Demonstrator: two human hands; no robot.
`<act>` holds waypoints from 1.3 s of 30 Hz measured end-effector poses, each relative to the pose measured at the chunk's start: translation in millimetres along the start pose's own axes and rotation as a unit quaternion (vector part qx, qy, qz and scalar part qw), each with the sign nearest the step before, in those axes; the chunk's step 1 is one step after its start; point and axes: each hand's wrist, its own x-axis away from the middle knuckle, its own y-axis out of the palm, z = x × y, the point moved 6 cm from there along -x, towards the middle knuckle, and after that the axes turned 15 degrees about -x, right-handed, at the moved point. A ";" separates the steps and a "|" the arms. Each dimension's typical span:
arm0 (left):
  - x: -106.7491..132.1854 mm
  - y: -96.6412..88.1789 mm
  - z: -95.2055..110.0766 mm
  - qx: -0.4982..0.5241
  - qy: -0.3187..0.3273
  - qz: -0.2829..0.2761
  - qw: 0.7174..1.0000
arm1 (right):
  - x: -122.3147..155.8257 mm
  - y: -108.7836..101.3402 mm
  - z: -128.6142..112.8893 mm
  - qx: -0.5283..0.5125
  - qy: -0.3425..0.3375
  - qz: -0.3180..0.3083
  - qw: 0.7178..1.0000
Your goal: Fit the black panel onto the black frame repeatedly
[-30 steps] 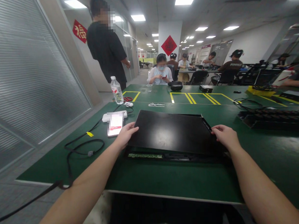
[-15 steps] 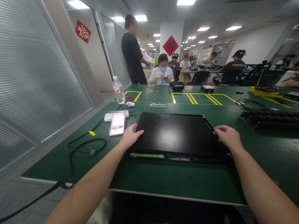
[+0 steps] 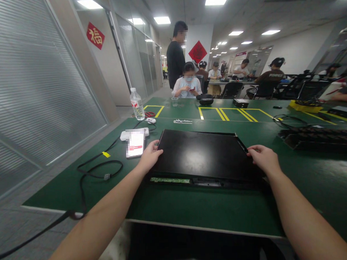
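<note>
A black display panel (image 3: 197,154) lies on a thin black frame (image 3: 221,183) in front of me, its surface reflecting light. Along the near edge a green circuit board strip (image 3: 170,180) shows. My left hand (image 3: 151,155) grips the panel's left edge, thumb on top and fingers partly hidden at the side. At the right edge my right hand (image 3: 264,157) pinches the border, with thumb and fingertips together; whether it holds the panel or the frame under it is hard to see.
On the green table (image 3: 216,212) left of the panel lie a lit phone (image 3: 136,143), a white power strip (image 3: 125,134) and a looped black cable (image 3: 102,163). A water bottle (image 3: 137,104) stands behind them. Dark finned parts (image 3: 318,138) lie at right. Several people sit beyond.
My left hand has slid slightly back along the panel's left edge; my right hand stays put. In the background the standing person has moved right, behind the seated person.
</note>
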 end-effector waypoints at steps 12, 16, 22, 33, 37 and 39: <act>-12.3 -3.2 -22.2 0.104 -0.068 -0.007 0.992 | 3.0 -1.1 -3.6 -0.016 0.018 -0.001 1.000; -10.7 -3.1 -18.3 0.094 -0.053 -0.010 0.994 | 3.1 -1.1 -3.1 -0.021 0.019 -0.002 1.000; -9.7 -2.7 -13.7 0.054 -0.009 -0.008 0.998 | 1.9 -1.0 -3.1 -0.024 0.003 0.003 1.000; -9.0 -1.9 -6.3 0.103 0.016 -0.027 0.994 | 0.3 0.3 -1.0 -0.010 0.000 -0.002 1.000; -5.6 -1.2 -4.5 0.087 0.008 -0.028 0.996 | 1.0 0.2 -2.0 -0.013 -0.002 0.000 1.000; -3.7 -0.9 -3.2 0.081 0.004 -0.022 0.996 | 1.9 0.1 -3.6 -0.013 -0.004 -0.001 1.000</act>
